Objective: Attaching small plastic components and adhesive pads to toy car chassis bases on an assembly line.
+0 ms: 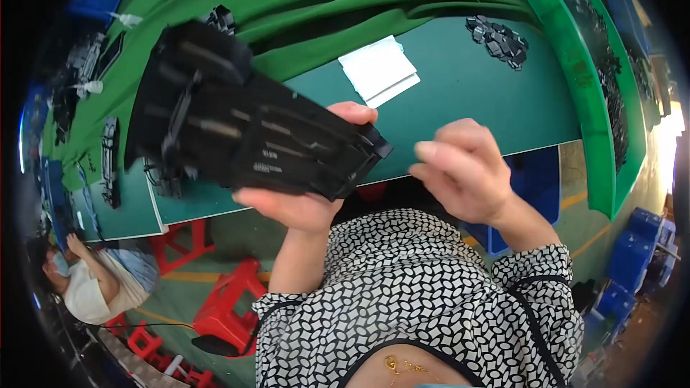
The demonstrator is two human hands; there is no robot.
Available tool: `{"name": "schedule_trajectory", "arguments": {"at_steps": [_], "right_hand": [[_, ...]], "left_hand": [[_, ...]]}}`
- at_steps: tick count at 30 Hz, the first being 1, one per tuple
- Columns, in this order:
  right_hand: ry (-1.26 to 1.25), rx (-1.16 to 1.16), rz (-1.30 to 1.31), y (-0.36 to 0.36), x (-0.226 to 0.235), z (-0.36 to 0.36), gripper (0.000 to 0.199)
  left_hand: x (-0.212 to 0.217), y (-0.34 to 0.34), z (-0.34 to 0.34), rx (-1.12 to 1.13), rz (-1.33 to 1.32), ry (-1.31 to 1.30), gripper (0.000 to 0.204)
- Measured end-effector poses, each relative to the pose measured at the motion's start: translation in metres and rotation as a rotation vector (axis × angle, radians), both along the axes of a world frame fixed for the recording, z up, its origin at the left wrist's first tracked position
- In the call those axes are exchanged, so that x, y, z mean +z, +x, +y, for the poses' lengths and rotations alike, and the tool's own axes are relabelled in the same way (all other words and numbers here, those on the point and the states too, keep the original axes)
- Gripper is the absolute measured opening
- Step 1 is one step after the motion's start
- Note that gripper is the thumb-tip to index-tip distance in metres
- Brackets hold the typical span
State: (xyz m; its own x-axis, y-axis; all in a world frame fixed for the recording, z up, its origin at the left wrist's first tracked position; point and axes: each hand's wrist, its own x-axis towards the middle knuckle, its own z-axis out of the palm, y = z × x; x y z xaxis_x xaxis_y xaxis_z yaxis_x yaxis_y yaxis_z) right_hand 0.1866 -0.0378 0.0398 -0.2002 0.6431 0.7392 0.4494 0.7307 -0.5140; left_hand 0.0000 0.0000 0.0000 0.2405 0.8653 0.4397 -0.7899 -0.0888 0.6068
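Tabletop (pixel 467 93): teal mat surface, with green cloth (pixel 309 0) heaped along its far side.
Green rail (pixel 575 79): curved band at the right of the tabletop, lined with small dark parts.
Black plastic part (pixel 244 126): long, flat, ribbed moulding with metal strips showing, held up above the tabletop's near edge, tilted, its wider end toward the upper left.
Red stools (pixel 223 294): on the floor below the tabletop, lower left.
Other person (pixel 93 280): seated at the lower left rim, in a light top.
Left hand (pixel 302 201): under the black plastic part near its narrow end; fingers clasped round it, thumb tip showing over the top edge.
Right hand (pixel 463 172): just right of the part's narrow end, not touching it; fingers loosely curled, holding nothing.
White sheets (pixel 379 70): small stack lying on the tabletop beyond the hands.
Pile of small black pieces (pixel 498 39): on the tabletop, far right, well apart from the hands.
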Motion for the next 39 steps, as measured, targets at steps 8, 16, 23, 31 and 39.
{"name": "schedule_trajectory", "arguments": {"at_steps": [8, 16, 23, 31, 39], "right_hand": [[-0.864, 0.065, 0.435, -0.017, 0.009, -0.019, 0.013], [-1.130, 0.119, 0.542, -0.016, 0.017, -0.015, 0.013], [-1.139, 0.089, 0.604, -0.020, 0.014, -0.015, 0.015], [-1.086, 0.063, 0.581, -0.023, 0.012, -0.016, 0.016], [-1.067, 0.027, 0.557, -0.020, 0.008, -0.015, 0.016]], "left_hand": [[0.006, 0.007, 0.000, 0.076, 0.183, 0.235, 0.122], [0.012, 0.013, -0.006, 0.156, 0.183, 0.185, 0.128], [0.011, 0.013, -0.008, 0.127, 0.213, 0.175, 0.128], [0.006, 0.007, -0.004, 0.025, 0.224, 0.207, 0.125], [0.008, 0.011, -0.004, 0.038, 0.267, 0.197, 0.127]]}}
